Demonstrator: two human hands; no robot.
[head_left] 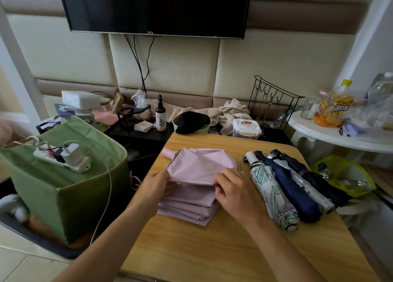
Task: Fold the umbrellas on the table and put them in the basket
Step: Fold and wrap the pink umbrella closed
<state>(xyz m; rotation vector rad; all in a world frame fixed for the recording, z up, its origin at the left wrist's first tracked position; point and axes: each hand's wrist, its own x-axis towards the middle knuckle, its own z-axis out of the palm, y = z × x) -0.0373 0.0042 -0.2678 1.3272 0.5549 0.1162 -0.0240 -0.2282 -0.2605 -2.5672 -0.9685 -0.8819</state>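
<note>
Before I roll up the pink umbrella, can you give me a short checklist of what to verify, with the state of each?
1. Both hands on the fabric: left hand and right hand pinch the pink umbrella. Ok.
2. Panels laid in flat pleats: stacked, but the top one is loose. Not ok.
3. Pink handle free and on the wooden table. Ok.
4. Closing strap found: cannot tell.
5. Room to roll: four folded umbrellas lie close to the right. Ok, tight.
6. Basket within reach: cannot tell.
</note>
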